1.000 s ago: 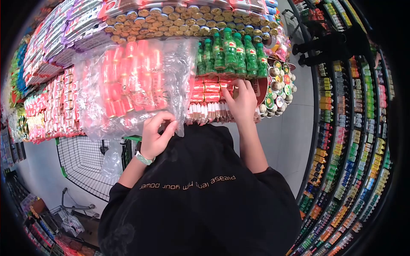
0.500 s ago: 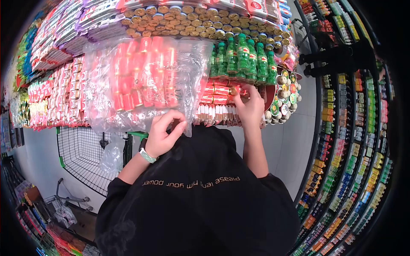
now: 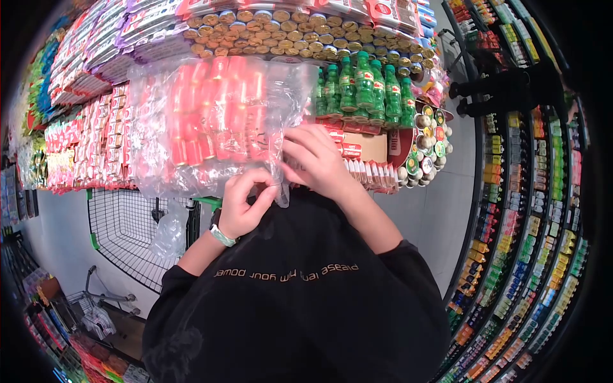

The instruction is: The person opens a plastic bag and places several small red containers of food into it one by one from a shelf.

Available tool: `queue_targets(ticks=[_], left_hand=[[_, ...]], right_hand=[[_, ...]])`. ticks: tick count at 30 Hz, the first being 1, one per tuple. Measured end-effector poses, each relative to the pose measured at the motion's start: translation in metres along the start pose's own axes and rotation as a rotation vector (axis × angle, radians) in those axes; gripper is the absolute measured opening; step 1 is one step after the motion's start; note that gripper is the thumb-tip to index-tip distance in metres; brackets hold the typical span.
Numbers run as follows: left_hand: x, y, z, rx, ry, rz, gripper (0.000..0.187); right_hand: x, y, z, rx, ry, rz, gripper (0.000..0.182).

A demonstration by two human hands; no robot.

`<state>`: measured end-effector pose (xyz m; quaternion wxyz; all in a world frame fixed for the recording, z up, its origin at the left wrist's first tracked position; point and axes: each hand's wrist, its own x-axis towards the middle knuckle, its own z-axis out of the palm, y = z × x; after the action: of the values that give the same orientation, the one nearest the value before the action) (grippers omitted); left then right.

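A clear plastic bag (image 3: 150, 153) lies over the display, with several red cylindrical packs (image 3: 220, 108) showing through it. My left hand (image 3: 246, 204), a band on its wrist, pinches the bag's front right edge. Close beside it, my right hand (image 3: 313, 159) reaches across to the bag's right side, fingers bent against the plastic; whatever they hold is hidden. Red packets (image 3: 351, 150) lie in a box just right of my right hand, where part of the brown bottom shows. Behind them stand green bottles (image 3: 364, 83) with green caps.
Rows of gold-topped cans (image 3: 255, 35) run along the back. Round-topped items (image 3: 424, 143) stand at the display's right end. A black wire cart (image 3: 121, 217) is at the lower left. Stocked shelves (image 3: 511, 223) line the right, where a person in dark clothes (image 3: 523, 89) stands.
My right hand has moved left from the red packets to the bag's edge, near my left hand. More of the box bottom shows. My left hand has stayed in place.
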<state>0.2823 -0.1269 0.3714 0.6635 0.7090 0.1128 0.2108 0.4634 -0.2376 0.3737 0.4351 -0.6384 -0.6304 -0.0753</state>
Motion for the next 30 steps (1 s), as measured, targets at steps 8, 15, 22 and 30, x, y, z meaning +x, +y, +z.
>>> queue_targets(ticks=[8,15,22,30], left_hand=[[-0.004,-0.005,0.004,-0.039,0.044,-0.036,0.006],[-0.004,-0.006,0.002,-0.033,0.031,-0.051,0.005],[-0.002,-0.005,0.003,-0.015,0.001,-0.057,0.004],[0.001,-0.005,0.005,-0.011,-0.005,-0.079,0.003]], right_hand=[[0.051,0.016,0.042,-0.101,-0.059,-0.141,0.039],[0.066,0.032,0.062,-0.137,-0.111,-0.12,0.045],[0.063,0.031,0.058,-0.153,-0.093,-0.076,0.05],[0.007,-0.005,-0.001,-0.143,-0.159,0.114,0.043]])
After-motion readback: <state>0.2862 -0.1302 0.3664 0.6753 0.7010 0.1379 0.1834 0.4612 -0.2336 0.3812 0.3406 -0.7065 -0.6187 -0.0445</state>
